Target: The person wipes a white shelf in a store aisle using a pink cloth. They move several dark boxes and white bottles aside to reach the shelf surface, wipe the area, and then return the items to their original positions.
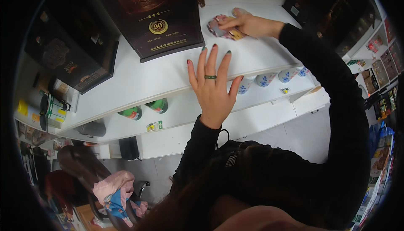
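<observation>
My right hand (255,26) presses a crumpled multicoloured cloth (237,35) against the white shelf board (151,76), with its fingers over the fabric. Nearer to me, my left hand (214,89) lies with fingers spread on the front edge of the same board. It holds nothing, and a dark green ring circles one finger. Just beyond its fingertips stands a tall dark brown gift box (176,19) bearing printed writing and a gold emblem. The cloth is to the right of this box, on the bare board.
More dark boxes stand at left (69,54) and right (337,13). The lower shelf holds green bottles (157,105), several white-and-blue bottles (266,79) and a grey container (92,129). A brown chair (85,161) with a pink-and-blue fabric item (115,182) is at lower left.
</observation>
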